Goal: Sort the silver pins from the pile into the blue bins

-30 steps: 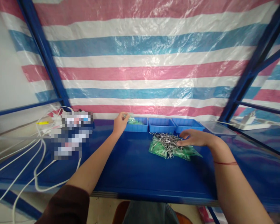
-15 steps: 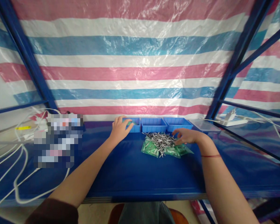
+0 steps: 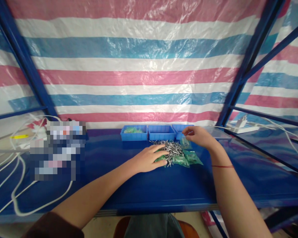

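Note:
My left hand (image 3: pixel 149 158) lies palm down with fingers spread over the left side of a heap of thin silver metal pieces (image 3: pixel 172 148), which look like pop rivets or nails. Under and around the heap lie small green plastic bags (image 3: pixel 180 161). My right hand (image 3: pixel 195 136) is raised behind the heap's right side, fingers pinched on a small clear greenish plastic bag (image 3: pixel 185 143) that hangs down. Behind the heap stand three blue bins. The left bin (image 3: pixel 134 137) holds green bags, the middle bin (image 3: pixel 162 135) shows a bare bottom, and my right hand partly hides the right bin (image 3: pixel 178 135).
A clear flat lid (image 3: pixel 220 133) lies right of the bins. White cables (image 3: pixel 17 198) and a blurred-out patch (image 3: pixel 62 145) occupy the left of the blue table (image 3: pixel 129 195). A white power strip (image 3: pixel 245 127) sits at the back right, near blue frame posts.
My left hand has moved from the left bin, right and nearer, onto the heap. My right hand has risen slightly with a bag from the heap's right side.

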A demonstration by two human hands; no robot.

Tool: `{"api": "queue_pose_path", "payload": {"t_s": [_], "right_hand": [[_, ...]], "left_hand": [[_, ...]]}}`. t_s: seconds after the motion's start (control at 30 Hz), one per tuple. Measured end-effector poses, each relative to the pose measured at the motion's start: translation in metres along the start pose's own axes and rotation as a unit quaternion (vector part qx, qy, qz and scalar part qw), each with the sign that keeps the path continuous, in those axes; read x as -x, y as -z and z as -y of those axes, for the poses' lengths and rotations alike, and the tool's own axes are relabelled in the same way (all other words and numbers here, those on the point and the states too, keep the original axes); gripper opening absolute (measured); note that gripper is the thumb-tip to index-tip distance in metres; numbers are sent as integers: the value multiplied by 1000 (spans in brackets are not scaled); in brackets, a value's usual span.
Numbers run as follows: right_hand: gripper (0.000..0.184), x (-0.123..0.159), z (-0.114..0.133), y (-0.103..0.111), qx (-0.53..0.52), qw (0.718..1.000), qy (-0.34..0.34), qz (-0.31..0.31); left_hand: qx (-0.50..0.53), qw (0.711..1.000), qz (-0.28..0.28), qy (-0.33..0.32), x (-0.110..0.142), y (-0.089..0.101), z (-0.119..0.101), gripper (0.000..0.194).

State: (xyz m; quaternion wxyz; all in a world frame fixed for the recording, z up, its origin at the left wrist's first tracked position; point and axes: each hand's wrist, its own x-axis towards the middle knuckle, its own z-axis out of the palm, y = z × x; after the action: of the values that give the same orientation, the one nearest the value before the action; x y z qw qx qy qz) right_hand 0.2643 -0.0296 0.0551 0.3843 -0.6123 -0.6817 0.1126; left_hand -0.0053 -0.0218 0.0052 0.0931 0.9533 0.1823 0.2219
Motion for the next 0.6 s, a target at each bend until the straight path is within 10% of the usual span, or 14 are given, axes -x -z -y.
{"api": "queue_pose_path", "payload": {"t_s": [0.27,0.4,0.5,0.6], "right_hand": [[13,7,44,-25,-203,969,105,-92],[8,15,63,-51,-232,955,182,-32],[11,17,66,-60,-198,957,209,13],[20,16,65,-65,-219,961,169,14]], "left_hand": [[102,975,-160,117,-14,7,-4,42],[379,864,-153,294,-23,10,1,63],[530,769,-192,302,-23,12,8,40],[547,743,-269,277,-21,14,12,47]]}}
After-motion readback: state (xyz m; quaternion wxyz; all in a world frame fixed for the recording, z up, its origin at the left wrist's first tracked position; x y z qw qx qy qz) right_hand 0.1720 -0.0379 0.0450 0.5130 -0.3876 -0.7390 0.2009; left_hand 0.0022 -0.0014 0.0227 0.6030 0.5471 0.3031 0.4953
